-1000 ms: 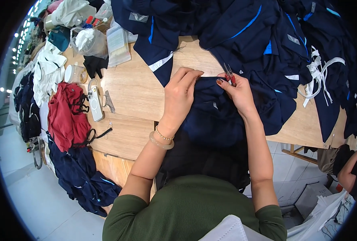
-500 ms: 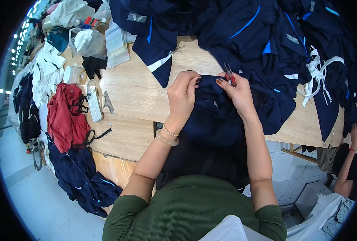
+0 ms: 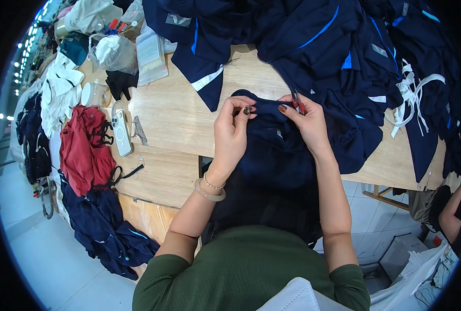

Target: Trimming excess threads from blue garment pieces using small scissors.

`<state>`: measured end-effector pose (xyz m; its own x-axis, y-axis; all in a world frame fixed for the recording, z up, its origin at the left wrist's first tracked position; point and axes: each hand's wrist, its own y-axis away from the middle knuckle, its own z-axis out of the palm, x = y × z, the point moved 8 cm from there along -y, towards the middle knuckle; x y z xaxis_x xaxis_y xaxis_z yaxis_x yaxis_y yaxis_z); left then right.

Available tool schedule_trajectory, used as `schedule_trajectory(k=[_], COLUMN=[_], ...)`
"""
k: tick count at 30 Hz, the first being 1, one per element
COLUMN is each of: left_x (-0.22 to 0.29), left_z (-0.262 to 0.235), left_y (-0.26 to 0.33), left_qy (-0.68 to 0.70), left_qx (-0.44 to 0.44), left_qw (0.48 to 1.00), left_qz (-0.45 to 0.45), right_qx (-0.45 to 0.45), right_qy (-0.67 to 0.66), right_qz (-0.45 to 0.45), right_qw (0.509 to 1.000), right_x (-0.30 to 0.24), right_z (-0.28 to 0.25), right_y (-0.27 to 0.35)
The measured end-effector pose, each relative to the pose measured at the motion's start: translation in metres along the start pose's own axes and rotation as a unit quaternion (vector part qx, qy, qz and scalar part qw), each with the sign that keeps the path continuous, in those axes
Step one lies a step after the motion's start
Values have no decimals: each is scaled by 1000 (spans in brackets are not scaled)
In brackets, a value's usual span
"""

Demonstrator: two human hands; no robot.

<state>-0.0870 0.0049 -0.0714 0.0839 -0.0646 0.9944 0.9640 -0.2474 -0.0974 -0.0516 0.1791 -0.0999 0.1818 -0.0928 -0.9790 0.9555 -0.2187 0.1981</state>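
Observation:
A dark navy garment hangs from my two hands over the table's near edge and down against my front. My left hand is closed, thumb and fingers pinching the garment's top edge; a loop of that edge shows just beyond the fingertips. To its right, my right hand pinches the same edge between thumb and forefinger. Small red-handled thread snips are tucked in that right hand, their metal tips pointing away from me. A small pale label shows on the cloth between the hands.
Navy garments with blue trim heap across the table's far side. White strips lie at right. Along the left are a red garment, a phone, a plastic cup and bags. Another person's arm shows at far right.
My left hand has shifted slightly left and nearer me, and more of the garment's edge shows past its fingers. My right hand stays almost in place. The other person's hands have left view.

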Motion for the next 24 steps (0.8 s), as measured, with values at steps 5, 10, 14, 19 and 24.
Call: schedule_trajectory(k=[5, 10, 14, 19, 24], left_x=[2, 27, 26, 13, -3], left_z=[7, 25, 27, 10, 8], left_y=[9, 10, 13, 16, 14], left_qy=[-104, -279, -289, -252, -210], left_qx=[3, 28, 31, 60, -7], left_qw=[993, 954, 949, 966, 972], left_qz=[-62, 103, 124, -7, -110], right_qx=[-21, -26, -27, 3, 6], right_qy=[33, 54, 45, 120, 127], right_qz=[-70, -74, -95, -112, -137], right_qw=[997, 995, 994, 986, 982], right_x=[-6, -14, -11, -19, -24], right_z=[3, 7, 6, 5, 7], right_y=[2, 8, 7, 11, 13])
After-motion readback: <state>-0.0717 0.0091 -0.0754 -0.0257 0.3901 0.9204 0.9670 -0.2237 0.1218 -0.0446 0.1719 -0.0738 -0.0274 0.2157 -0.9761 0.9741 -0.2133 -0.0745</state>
